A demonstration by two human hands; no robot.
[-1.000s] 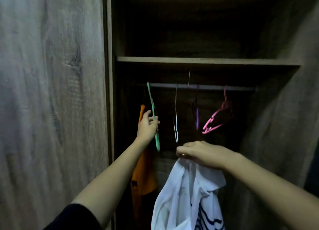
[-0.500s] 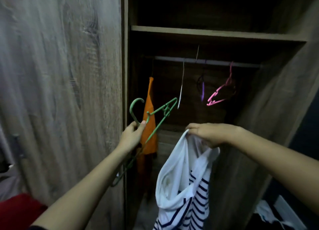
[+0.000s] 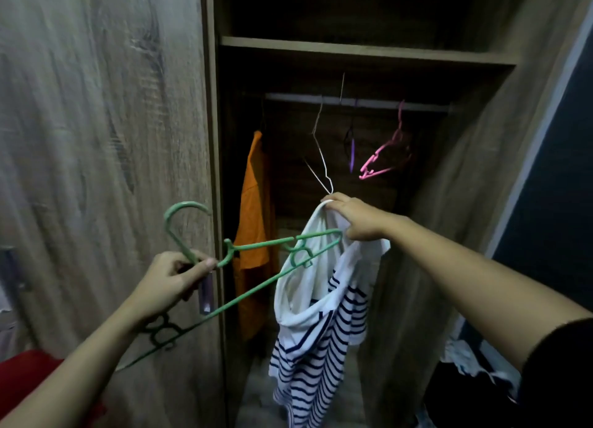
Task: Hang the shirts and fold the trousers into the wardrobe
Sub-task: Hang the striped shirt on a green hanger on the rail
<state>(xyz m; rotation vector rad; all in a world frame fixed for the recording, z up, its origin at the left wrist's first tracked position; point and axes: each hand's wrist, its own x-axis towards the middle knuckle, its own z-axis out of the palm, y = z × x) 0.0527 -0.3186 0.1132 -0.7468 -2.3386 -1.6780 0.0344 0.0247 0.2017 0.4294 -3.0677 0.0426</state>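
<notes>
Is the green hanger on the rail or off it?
Off. The left hand grips the green hanger under its hook, well below the rail, its far end at the striped shirt.

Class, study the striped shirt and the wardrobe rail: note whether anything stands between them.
A white hanger hangs from the rail just above the right hand gripping the shirt, partly in the way. The rail left of it looks free.

Dim overall; wardrobe (image 3: 353,58) interior deep in shadow, wide-angle bend at edges, slight blur.
</notes>
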